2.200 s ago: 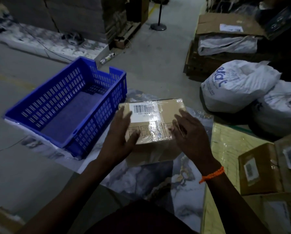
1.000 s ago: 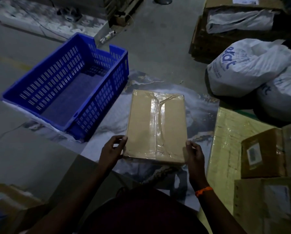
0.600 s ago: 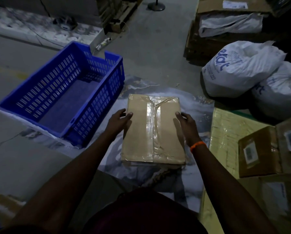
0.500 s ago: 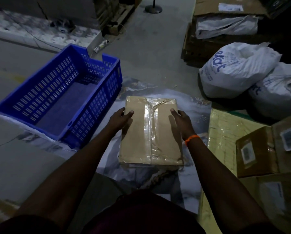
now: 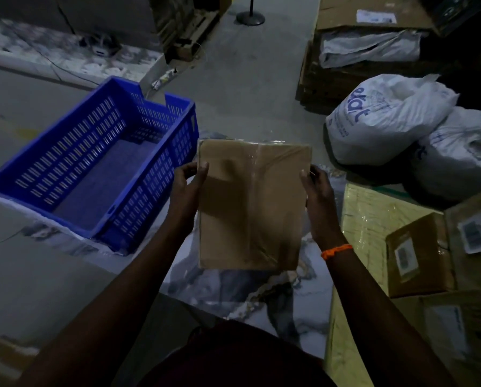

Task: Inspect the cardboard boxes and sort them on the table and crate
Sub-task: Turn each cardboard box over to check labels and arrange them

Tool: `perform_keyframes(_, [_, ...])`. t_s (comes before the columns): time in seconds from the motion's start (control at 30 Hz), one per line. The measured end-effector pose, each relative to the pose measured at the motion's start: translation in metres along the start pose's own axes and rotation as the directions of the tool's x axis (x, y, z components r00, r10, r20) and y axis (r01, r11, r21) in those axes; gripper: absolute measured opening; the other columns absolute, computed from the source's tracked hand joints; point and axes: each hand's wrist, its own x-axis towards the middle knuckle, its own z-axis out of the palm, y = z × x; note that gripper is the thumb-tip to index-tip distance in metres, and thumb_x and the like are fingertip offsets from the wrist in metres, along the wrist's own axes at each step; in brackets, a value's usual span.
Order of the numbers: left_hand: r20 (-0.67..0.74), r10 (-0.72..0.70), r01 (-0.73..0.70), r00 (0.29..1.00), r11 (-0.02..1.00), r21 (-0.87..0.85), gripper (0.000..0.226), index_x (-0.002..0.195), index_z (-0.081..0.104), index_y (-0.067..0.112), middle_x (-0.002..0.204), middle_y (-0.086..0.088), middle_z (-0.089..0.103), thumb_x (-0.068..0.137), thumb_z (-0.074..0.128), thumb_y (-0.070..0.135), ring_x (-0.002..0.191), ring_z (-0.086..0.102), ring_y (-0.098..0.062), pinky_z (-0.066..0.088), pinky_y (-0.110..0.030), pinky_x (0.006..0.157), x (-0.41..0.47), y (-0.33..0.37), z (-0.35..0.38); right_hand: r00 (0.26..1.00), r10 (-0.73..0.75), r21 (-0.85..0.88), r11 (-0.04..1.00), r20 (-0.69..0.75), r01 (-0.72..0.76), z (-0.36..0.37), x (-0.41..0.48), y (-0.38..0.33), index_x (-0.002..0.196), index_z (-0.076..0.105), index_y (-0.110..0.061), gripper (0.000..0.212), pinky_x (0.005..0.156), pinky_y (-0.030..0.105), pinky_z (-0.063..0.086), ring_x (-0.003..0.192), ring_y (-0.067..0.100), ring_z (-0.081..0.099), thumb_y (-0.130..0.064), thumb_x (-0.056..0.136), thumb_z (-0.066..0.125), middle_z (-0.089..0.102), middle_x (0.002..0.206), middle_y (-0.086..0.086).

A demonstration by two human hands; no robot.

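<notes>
A flat brown cardboard box [image 5: 250,202] wrapped in clear tape is held up above the marble-patterned table [image 5: 312,297]. My left hand [image 5: 187,188] grips its left edge, thumb on the top face. My right hand [image 5: 316,191] grips its right edge, an orange band on the wrist. A plain face with no label points at me. The blue slotted crate [image 5: 74,152] stands on the table to the left with nothing in it.
Several labelled cardboard boxes [image 5: 420,255] lie on a yellowish wrapped package [image 5: 365,219] at the right. Two white sacks [image 5: 387,118] sit on the floor beyond. Stacked flat cartons [image 5: 367,32] and a post base [image 5: 250,18] are farther back.
The box lay flat on the table with both hands at its sides; now it is lifted off the table and tilted up toward me, with the hands gripping its edges.
</notes>
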Motion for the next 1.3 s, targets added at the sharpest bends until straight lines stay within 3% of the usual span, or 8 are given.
perform_keyframes(0.17, [-0.069,-0.008,0.005,0.998,0.999,-0.044,0.083,0.129,0.054,0.028,0.136,0.006,0.058,0.075,0.049,0.090,0.128,0.053,-0.015,0.043,-0.058,0.108,-0.042,0.001,-0.006,0.998,-0.024,0.079,0.996,-0.057,0.028,-0.007,-0.053,-0.005,0.115,0.067,-0.046,0.026,0.105,0.059,0.051,0.121,0.022,0.065,-0.057,0.092,0.064,0.071,0.125,-0.001])
perform_keyframes(0.3, [-0.004,-0.002,0.002,1.000,0.996,-0.090,0.067,0.126,0.053,0.038,0.129,0.016,0.058,0.079,0.044,0.085,0.124,0.056,-0.010,0.050,-0.045,0.099,-0.085,-0.016,-0.015,0.991,-0.028,0.089,0.995,-0.132,0.040,-0.019,-0.096,0.010,0.107,0.066,-0.043,0.044,0.096,0.062,0.049,0.102,0.034,0.064,-0.079,0.084,0.060,0.065,0.104,0.011])
perform_keyframes(0.43, [0.024,0.043,-0.041,0.999,0.996,-0.073,0.063,0.124,0.053,0.032,0.126,0.018,0.060,0.082,0.046,0.078,0.117,0.059,0.003,0.051,-0.034,0.093,-0.100,-0.021,-0.024,0.993,-0.004,0.058,0.998,-0.114,0.011,-0.028,-0.112,0.013,0.100,0.068,-0.054,0.038,0.090,0.040,0.054,0.101,0.011,0.066,-0.085,0.084,0.053,0.071,0.102,-0.013])
perform_keyframes(0.53, [0.005,0.194,-0.194,0.981,0.979,0.063,0.051,0.128,0.052,0.022,0.130,0.006,0.060,0.089,0.051,0.056,0.123,0.058,-0.011,0.052,-0.038,0.096,-0.099,-0.019,-0.031,0.995,-0.059,-0.019,0.998,-0.086,0.057,-0.036,-0.108,0.005,0.111,0.067,-0.045,0.038,0.095,0.046,0.057,0.110,0.016,0.067,-0.074,0.092,0.054,0.072,0.113,-0.007])
perform_keyframes(0.7, [0.239,0.539,-0.589,0.807,0.709,0.388,0.041,0.131,0.057,0.011,0.133,0.000,0.056,0.090,0.062,0.013,0.128,0.053,-0.015,0.047,-0.040,0.105,-0.079,0.009,-0.040,0.967,-0.251,-0.400,0.882,0.046,0.248,-0.039,-0.086,-0.026,0.136,0.057,-0.025,0.042,0.101,0.025,0.051,0.122,-0.003,0.057,-0.033,0.097,0.070,0.059,0.137,-0.011])
perform_keyframes(0.93, [0.551,0.516,-0.745,0.656,0.326,0.582,0.043,0.131,0.065,0.014,0.136,-0.005,0.062,0.095,0.054,0.034,0.130,0.049,-0.018,0.033,-0.036,0.113,-0.076,0.049,-0.020,0.737,-0.359,-0.614,0.406,0.573,0.676,0.004,-0.077,-0.052,0.146,0.054,-0.007,0.057,0.117,0.043,0.041,0.141,0.027,0.048,-0.042,0.101,0.055,0.053,0.151,0.013])
perform_keyframes(1.1, [0.658,0.278,-0.706,0.700,0.129,0.696,0.059,0.149,0.047,0.011,0.156,-0.012,0.045,0.101,0.031,0.040,0.144,0.041,-0.029,0.031,-0.048,0.118,-0.074,0.032,0.003,0.774,-0.138,-0.722,0.290,0.618,0.628,0.029,-0.083,-0.045,0.156,0.041,-0.006,0.075,0.123,0.049,0.031,0.153,0.030,0.034,-0.056,0.104,0.020,0.036,0.165,0.015])
perform_keyframes(1.3, [0.656,0.281,-0.704,0.700,0.120,0.700,0.057,0.147,0.051,0.010,0.154,-0.011,0.048,0.101,0.030,0.036,0.143,0.043,-0.029,0.033,-0.046,0.116,-0.069,0.029,0.004,0.796,-0.109,-0.750,0.280,0.596,0.600,0.030,-0.082,-0.042,0.160,0.035,-0.011,0.076,0.125,0.044,0.020,0.157,0.023,0.025,-0.054,0.102,0.012,0.029,0.168,0.009])
